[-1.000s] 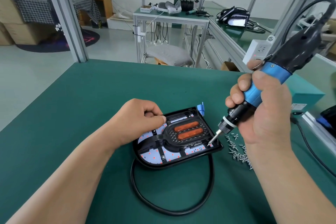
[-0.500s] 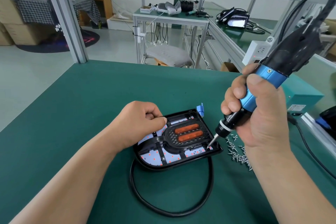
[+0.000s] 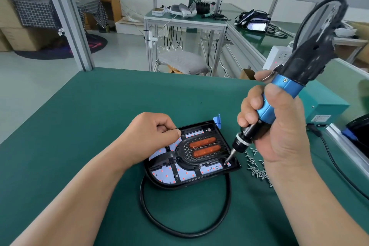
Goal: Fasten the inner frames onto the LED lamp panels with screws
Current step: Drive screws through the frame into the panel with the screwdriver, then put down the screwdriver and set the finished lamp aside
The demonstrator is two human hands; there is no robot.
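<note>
Green bench mat (image 3: 95,126) on an aluminium-framed workstation; more benches and cartons behind.

Black, rounded LED lamp panel (image 3: 179,174), its white board dotted with red emitters, lies flat at mid-bench. Its thick black cable (image 3: 185,233) loops on the mat in front of it. A black ribbed plastic inner frame (image 3: 184,157) with two orange oblong windows is seated inside the panel.

Left hand (image 3: 151,136): fingers curled in a loose fist, thumb against forefinger at the panel's far-left rim. It appears to pinch the rim and hold the panel down.

Right hand (image 3: 279,132): wrapped fully round the blue-and-black electric screwdriver (image 3: 287,86). The tool is tilted, with its bit (image 3: 229,159) planted at the frame's near-right corner. Whether a screw sits under the bit is too small to tell.

A pile of small silver screws (image 3: 257,168) lies just right of the panel, partly behind the right wrist.

Step, by judgement: driving the near-right corner screw.

Risks:
- The tool leans off vertical, so the bit could cam out and skid onto the white board, scarring emitters.
- A screw driven aslant could cross-thread or crack the frame.
- Only the far-left rim is held, so driving torque could swing the panel on the mat.
- The right wrist hangs over the pile and could scatter screws.
</note>
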